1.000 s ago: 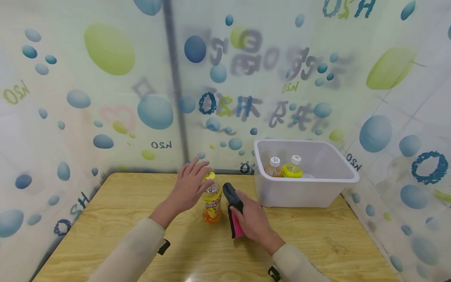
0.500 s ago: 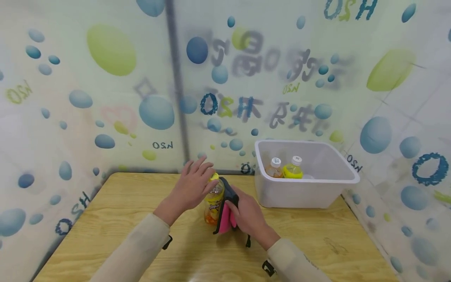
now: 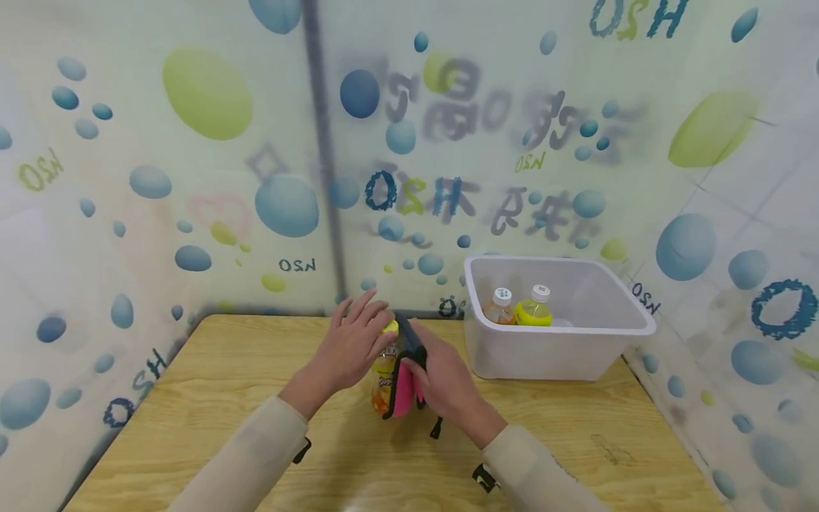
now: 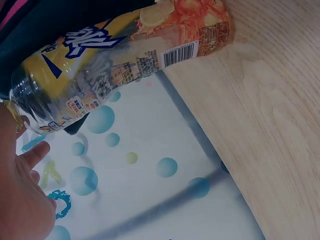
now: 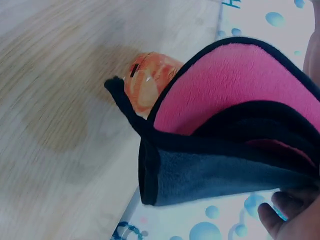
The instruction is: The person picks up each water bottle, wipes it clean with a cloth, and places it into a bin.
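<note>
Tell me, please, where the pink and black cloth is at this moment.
In the head view, the pink and black cloth is at the table's middle, held by the right hand against the orange drink bottle, left of the white bin.

A staged booth: bubble-printed curtain walls close in a wooden table.

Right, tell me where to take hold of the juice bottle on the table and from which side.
Grip the juice bottle round its labelled middle, probably coming from its left. It stands upright on the table, the left hand already rests on the yellow cap, and the right hand presses a pink and black cloth against its right side, so the left flank is the open one.
</note>
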A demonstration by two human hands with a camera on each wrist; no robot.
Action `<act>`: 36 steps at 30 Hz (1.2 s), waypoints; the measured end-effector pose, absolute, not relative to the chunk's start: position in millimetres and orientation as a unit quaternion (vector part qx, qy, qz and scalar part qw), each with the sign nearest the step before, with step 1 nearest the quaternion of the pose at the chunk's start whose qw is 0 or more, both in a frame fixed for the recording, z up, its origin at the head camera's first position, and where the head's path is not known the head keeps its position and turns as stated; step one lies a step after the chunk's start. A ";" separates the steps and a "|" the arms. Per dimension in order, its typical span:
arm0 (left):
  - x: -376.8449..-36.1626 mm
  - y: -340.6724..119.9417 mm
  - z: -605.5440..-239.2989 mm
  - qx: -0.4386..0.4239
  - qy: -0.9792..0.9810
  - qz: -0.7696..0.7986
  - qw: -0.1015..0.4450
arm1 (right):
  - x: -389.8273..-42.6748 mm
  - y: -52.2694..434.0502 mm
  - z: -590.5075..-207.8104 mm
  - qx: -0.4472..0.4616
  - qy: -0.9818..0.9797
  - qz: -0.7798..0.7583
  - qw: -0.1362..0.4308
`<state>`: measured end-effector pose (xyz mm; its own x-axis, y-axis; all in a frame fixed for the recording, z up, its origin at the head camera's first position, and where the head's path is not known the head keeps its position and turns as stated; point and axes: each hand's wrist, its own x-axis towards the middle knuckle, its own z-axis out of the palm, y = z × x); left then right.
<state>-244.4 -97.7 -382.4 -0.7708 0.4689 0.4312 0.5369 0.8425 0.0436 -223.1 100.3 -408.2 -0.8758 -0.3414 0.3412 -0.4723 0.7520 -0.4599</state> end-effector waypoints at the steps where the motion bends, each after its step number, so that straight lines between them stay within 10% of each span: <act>1: -244.3 -97.7 -382.7 -0.266 -0.938 -0.079 0.207 | -222.5 97.9 -407.3 0.218 -0.931 0.266 0.119; 36: -248.5 -99.0 -388.6 -0.273 -0.938 -0.099 0.187 | -226.7 86.1 -425.4 0.189 -0.960 0.181 0.098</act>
